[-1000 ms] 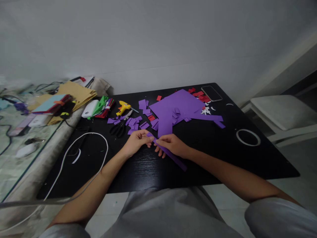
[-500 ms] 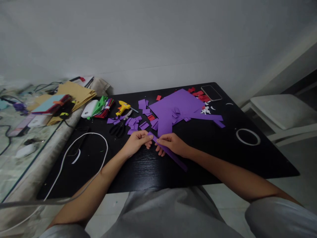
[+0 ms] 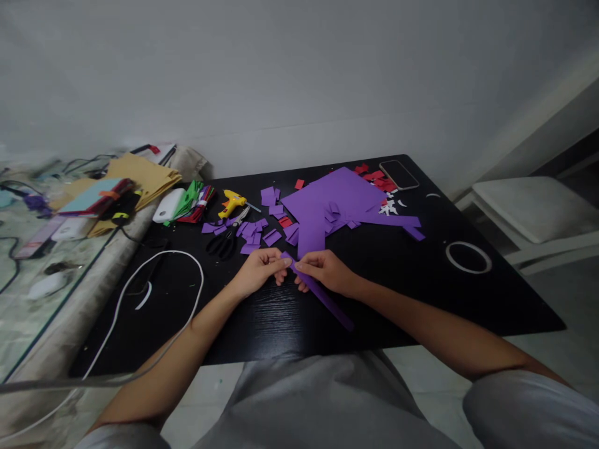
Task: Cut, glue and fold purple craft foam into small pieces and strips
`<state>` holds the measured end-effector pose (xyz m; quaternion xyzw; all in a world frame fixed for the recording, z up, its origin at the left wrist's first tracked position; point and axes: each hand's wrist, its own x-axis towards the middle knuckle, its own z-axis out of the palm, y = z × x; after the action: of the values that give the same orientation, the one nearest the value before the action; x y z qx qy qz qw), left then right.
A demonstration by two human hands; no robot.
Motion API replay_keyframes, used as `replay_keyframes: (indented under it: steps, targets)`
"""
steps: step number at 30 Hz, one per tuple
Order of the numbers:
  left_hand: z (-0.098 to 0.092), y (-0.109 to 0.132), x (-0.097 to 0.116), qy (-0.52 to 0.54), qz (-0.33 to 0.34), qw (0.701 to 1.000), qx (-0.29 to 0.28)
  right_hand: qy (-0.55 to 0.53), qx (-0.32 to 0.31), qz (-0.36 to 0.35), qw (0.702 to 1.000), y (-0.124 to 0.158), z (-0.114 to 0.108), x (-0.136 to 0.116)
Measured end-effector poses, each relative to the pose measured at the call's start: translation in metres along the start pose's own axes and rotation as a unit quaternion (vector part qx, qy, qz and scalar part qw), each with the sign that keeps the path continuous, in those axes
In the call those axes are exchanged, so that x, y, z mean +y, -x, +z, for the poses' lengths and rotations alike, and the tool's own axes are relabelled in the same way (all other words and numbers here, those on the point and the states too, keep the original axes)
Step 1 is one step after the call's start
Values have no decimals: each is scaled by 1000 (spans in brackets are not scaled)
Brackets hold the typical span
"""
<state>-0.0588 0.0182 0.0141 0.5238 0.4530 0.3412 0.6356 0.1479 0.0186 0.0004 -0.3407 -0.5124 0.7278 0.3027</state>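
Observation:
Between my two hands is a long purple paper strip [image 3: 330, 304], slanting down to the right above the black table. My left hand [image 3: 262, 268] pinches its upper end between thumb and fingers. Close beside it, my right hand [image 3: 327, 271] grips the strip a little lower down. Just beyond my hands lie a purple sheet [image 3: 337, 190] and a wider purple piece [image 3: 311, 231]. Small cut purple pieces [image 3: 253, 232] are scattered to the left, near black-handled scissors [image 3: 227, 240] and a yellow glue gun [image 3: 231, 203].
On the black table [image 3: 397, 293] are a phone [image 3: 399, 174], red scraps [image 3: 381, 181], white scraps [image 3: 390, 207], a white ring [image 3: 468, 257] and green bundled strips [image 3: 189, 198]. A white cable [image 3: 119, 299] loops across the left side. A white chair [image 3: 533, 209] stands at right.
The strip's tilt has shifted slightly, and its lower end looks narrower and a little lower. Both hands keep their hold in almost the same place.

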Motion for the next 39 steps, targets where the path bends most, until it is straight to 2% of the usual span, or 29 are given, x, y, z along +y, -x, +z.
replay_keyframes:
  steps: [4, 9, 12, 24, 31, 39]
  targets:
    - [0, 1, 0, -7, -1, 1000, -10, 3, 4, 0, 1000, -1, -1, 0]
    - [7, 2, -3, -20, -17, 999, -44, 32, 48, -40, 998, -4, -2, -1]
    - [11, 3, -4, -20, -21, 998, -58, 38, 54, -40, 997, -6, -3, 0]
    - [14, 1, -6, -13, -15, 999, -39, 59, 73, -58, 994, -7, -3, 2]
    - [14, 1, -5, -20, 0, 999, -47, 75, 89, -66, 991, -7, -5, 3]
    - [14, 2, -6, -31, 9, 998, -46, 57, 76, -52, 994, -7, -5, 4]
